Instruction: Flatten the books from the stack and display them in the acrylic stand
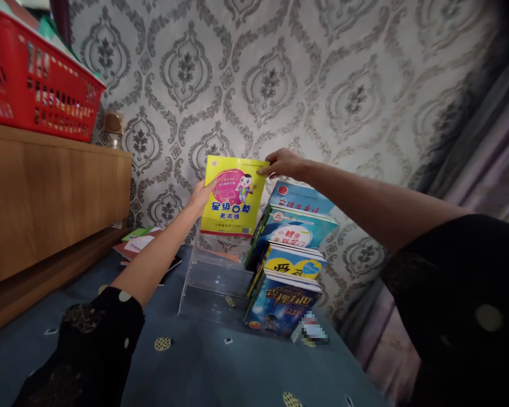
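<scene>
A yellow book [234, 198] with a pink panel and a cartoon child stands upright at the top left step of a clear tiered rack [214, 280]. My left hand [200, 195] grips its left edge. My right hand [281, 163] pinches its top right corner. The rack's right side holds several books in stepped rows: a blue one [301, 198] at the back, a teal one [294, 229], a yellow-and-blue one [290, 264] and a dark blue one [283, 305] in front.
The rack stands on a blue patterned cloth [203, 362] against a grey damask wall [280, 79]. More books [138, 244] lie flat at the left. A wooden cabinet [46, 198] bears a red basket [34, 85]. A curtain [470, 169] hangs at the right.
</scene>
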A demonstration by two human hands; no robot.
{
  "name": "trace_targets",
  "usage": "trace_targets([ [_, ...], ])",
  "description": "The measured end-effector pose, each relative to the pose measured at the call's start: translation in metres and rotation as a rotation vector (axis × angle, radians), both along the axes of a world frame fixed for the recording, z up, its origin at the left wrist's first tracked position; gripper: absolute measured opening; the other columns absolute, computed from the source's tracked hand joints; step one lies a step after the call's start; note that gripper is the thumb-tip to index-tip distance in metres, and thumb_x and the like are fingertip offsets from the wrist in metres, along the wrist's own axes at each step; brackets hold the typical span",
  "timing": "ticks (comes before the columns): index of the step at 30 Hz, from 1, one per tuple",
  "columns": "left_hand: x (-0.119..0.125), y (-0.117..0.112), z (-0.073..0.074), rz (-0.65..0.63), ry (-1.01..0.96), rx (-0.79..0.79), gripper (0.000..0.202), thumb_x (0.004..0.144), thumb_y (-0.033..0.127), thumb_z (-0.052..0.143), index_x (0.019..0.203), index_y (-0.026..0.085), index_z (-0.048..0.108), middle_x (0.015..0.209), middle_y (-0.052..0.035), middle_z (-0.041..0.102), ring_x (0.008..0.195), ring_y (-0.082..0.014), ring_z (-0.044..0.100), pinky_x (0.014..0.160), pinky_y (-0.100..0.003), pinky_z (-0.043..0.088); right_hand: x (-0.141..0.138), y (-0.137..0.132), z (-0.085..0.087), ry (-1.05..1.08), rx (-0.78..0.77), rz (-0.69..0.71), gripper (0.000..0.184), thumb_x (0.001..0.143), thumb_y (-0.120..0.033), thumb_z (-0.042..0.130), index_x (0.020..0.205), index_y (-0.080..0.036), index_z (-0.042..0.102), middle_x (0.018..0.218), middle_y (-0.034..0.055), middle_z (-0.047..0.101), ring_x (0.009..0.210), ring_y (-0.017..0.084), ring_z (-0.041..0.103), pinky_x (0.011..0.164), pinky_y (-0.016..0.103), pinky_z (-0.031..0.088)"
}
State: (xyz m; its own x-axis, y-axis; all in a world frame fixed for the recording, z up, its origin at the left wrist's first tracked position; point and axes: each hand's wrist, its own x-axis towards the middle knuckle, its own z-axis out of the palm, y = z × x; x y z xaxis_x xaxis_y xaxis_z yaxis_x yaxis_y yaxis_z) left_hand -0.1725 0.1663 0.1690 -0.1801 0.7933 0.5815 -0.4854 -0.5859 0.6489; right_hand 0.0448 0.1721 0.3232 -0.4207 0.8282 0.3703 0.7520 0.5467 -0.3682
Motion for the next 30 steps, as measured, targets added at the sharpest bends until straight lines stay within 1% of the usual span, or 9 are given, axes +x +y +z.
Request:
trace_targets([
  [3,0.0,0.0,-0.002,0.009,0.095,-0.063,0.029,0.079,0.028,0.076,0.104,0.013,0.071,0.085,-0.0093,0.077,0.073,-0.0241,0.074,0.074,-0.036,0.059,-0.002,-0.002,-0.003,-0.059,-0.013,-0.096,0.023,0.075,-0.025,0.081,0.074,-0.017,0.059,0.063,0.0019,0.061,0.065,0.016,0.06,0.061,0.028,0.052],
  [6,0.001,0.003,-0.002,0.042,0.129,-0.08,0.025,0.08,0.029,0.075,0.099,0.013,0.072,0.077,-0.0074,0.076,0.065,-0.0232,0.072,0.067,-0.035,0.059,0.001,-0.006,-0.006,-0.181,0.057,-0.19,0.021,0.078,-0.02,0.075,0.093,-0.014,0.062,0.077,0.007,0.066,0.075,0.021,0.063,0.066,0.031,0.053],
  [10,0.004,0.008,-0.002,0.085,0.084,-0.069,0.022,0.079,0.031,0.075,0.093,0.015,0.072,0.073,-0.0043,0.075,0.059,-0.0194,0.069,0.063,-0.031,0.057,0.0,-0.026,-0.018,-0.307,0.574,-0.224,0.042,0.083,-0.018,0.065,0.123,-0.012,0.054,0.115,0.0175,0.063,0.107,0.032,0.058,0.085,0.043,0.051],
  [13,0.007,0.01,-0.003,0.111,0.058,-0.059,0.021,0.078,0.032,0.077,0.09,0.015,0.072,0.07,-0.0031,0.074,0.057,-0.0183,0.068,0.059,-0.028,0.056,-0.013,-0.047,-0.038,-0.423,0.825,-0.022,0.032,0.089,-0.011,0.047,0.118,-0.014,0.058,0.124,0.017,0.059,0.117,0.032,0.052,0.094,0.045,0.045],
  [15,0.009,0.01,-0.004,0.125,0.039,-0.047,0.022,0.078,0.032,0.076,0.091,0.016,0.071,0.072,-0.0028,0.075,0.058,-0.0178,0.068,0.059,-0.027,0.056,-0.024,-0.056,-0.055,-0.591,0.68,0.087,0.03,0.09,-0.008,0.042,0.111,-0.015,0.062,0.117,0.0149,0.063,0.11,0.028,0.057,0.091,0.039,0.046],
  [19,0.008,0.011,-0.006,0.238,-0.1,-0.004,0.024,0.081,0.036,0.074,0.092,0.016,0.069,0.077,-0.0028,0.075,0.065,-0.0179,0.07,0.063,-0.027,0.057,-0.041,-0.05,-0.083,-0.85,0.234,0.025,0.025,0.088,-0.007,0.046,0.104,-0.01,0.065,0.107,0.0188,0.068,0.099,0.027,0.062,0.078,0.034,0.046],
  [22,0.004,0.015,-0.005,0.281,-0.168,0.041,0.027,0.081,0.039,0.073,0.093,0.015,0.067,0.082,-0.0047,0.075,0.073,-0.0195,0.071,0.068,-0.029,0.058,-0.048,-0.036,-0.092,-0.899,0.095,0.028,0.018,0.081,-0.005,0.053,0.091,-0.009,0.068,0.096,0.0166,0.07,0.09,0.025,0.064,0.07,0.029,0.046],
  [27,-0.003,0.021,-0.003,0.193,-0.239,0.061,0.027,0.083,0.038,0.072,0.1,0.018,0.067,0.091,-0.0073,0.076,0.088,-0.0238,0.072,0.08,-0.033,0.058,-0.055,-0.013,-0.1,-0.973,-0.175,0.044,0.007,0.079,-0.007,0.061,0.077,-0.011,0.067,0.065,0.0031,0.062,0.061,0.014,0.059,0.058,0.024,0.045],
  [30,-0.006,0.021,-0.002,0.161,-0.273,0.038,0.024,0.084,0.036,0.071,0.1,0.018,0.067,0.09,-0.0069,0.076,0.091,-0.0243,0.072,0.081,-0.033,0.057,-0.061,-0.003,-0.107,-1.029,-0.266,0.043,0.006,0.072,-0.007,0.071,0.074,-0.011,0.066,0.056,-0.0013,0.055,0.057,0.013,0.054,0.056,0.024,0.044],
])
